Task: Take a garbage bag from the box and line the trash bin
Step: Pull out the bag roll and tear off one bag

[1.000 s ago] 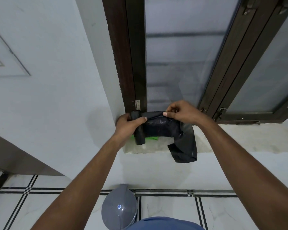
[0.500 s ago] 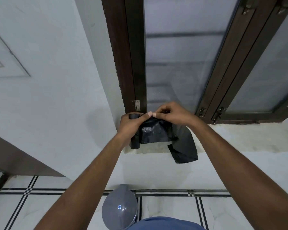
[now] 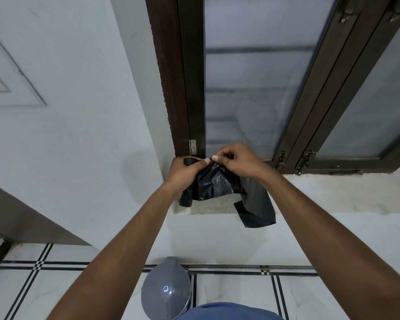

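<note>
A black garbage bag [image 3: 219, 182] hangs crumpled between my hands above the window sill, its loose end [image 3: 259, 213] drooping over the sill's front edge. My left hand [image 3: 185, 172] grips the black roll of bags, whose end pokes out at the top of my fist. My right hand [image 3: 236, 161] pinches the bag's top edge right beside my left thumb. The grey trash bin [image 3: 165, 289] with its lid shut stands on the floor below, close to my body. No box shows in this view.
The stone window sill [image 3: 333, 192] runs to the right under a dark wooden window frame [image 3: 187, 88] with frosted panes. A white wall [image 3: 79, 135] fills the left. The floor [image 3: 56, 285] is white tile with black lines.
My hands have come together and lifted slightly, bunching the bag between them. The green thing seen on the sill under the roll a second ago is now hidden.
</note>
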`<act>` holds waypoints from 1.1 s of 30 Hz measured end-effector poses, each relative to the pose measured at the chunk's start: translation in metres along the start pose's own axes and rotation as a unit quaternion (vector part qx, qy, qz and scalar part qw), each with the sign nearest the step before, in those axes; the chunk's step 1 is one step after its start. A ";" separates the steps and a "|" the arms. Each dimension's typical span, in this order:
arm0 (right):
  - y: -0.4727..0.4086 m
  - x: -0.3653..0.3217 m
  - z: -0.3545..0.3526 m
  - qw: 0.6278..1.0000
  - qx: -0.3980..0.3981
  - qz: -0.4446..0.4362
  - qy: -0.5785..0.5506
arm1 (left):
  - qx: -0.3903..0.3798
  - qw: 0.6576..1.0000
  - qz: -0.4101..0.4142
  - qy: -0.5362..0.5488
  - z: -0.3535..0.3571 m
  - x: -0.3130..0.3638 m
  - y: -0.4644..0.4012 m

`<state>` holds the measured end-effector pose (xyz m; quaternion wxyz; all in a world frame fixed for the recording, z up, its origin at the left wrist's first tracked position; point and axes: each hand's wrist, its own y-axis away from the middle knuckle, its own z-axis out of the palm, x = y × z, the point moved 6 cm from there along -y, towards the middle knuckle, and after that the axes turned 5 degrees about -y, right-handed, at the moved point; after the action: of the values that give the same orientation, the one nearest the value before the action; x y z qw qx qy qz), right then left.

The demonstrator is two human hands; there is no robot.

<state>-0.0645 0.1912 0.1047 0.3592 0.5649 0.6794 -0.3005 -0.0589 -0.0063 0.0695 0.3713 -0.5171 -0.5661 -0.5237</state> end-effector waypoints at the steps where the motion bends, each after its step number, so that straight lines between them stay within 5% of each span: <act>1: 0.000 0.001 0.001 1.000 0.013 -0.001 -0.003 | 0.003 1.000 -0.007 0.009 0.001 0.000 -0.001; 6: 0.001 0.013 -0.010 0.993 0.115 0.019 -0.030 | 0.103 0.987 -0.058 0.107 -0.009 -0.009 -0.007; 8: 0.005 0.016 -0.019 0.989 0.142 0.026 -0.027 | 0.110 0.991 -0.031 0.070 -0.009 -0.006 -0.010; 14: 0.007 0.025 -0.004 0.995 -0.028 0.072 -0.070 | 0.085 0.996 0.030 0.007 0.001 0.015 -0.013; 22: 0.009 0.044 -0.019 0.991 -0.070 0.071 -0.094 | -0.155 0.986 0.025 -0.062 0.011 0.001 -0.015; 26: 0.004 0.050 -0.018 0.983 -0.024 0.093 -0.158 | -0.076 0.997 0.015 -0.026 0.011 -0.005 -0.026; 30: 0.005 0.066 -0.041 0.962 0.121 0.129 -0.207 | 0.012 0.993 -0.018 0.118 0.000 -0.008 -0.032; 33: 0.005 0.076 -0.058 0.960 0.149 0.142 -0.192 | 0.035 0.996 0.004 0.076 -0.010 -0.009 -0.037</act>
<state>-0.0764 0.2812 0.0745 0.4340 0.6340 0.4579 -0.4472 -0.0942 -0.0144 0.0548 0.4335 -0.4650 -0.5523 -0.5393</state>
